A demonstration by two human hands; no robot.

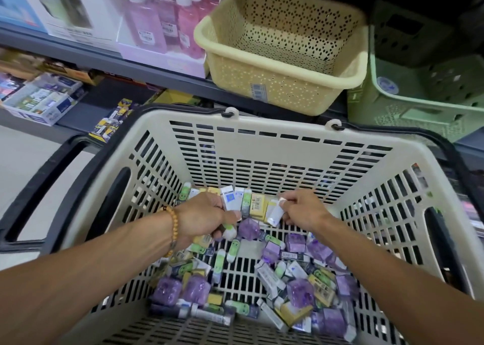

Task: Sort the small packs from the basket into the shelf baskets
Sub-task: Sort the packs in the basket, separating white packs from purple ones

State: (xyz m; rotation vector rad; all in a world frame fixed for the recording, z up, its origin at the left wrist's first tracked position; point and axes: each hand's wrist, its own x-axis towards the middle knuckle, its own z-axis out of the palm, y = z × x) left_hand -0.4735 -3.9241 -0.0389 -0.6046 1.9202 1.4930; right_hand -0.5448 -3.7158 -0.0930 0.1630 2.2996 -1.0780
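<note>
A beige shopping basket (262, 140) with black handles fills the lower view. Many small packs (296, 287) lie in it: purple, green, yellow and white ones. Both my hands are inside it near the far wall. My left hand (207, 216), with a bead bracelet on the wrist, is shut on a bunch of several white, green and yellow packs (235, 200). My right hand (303, 208) pinches a small white pack (275, 214) between thumb and fingers, right beside that bunch. On the shelf above stand a yellow perforated basket (282, 83) and a green basket (419, 109).
Left of the yellow basket the shelf carries pink and purple bottles (167, 17) and white boxes (76, 7). A lower shelf at the left holds a white tray of small goods (39, 101). Pale floor shows at the far left.
</note>
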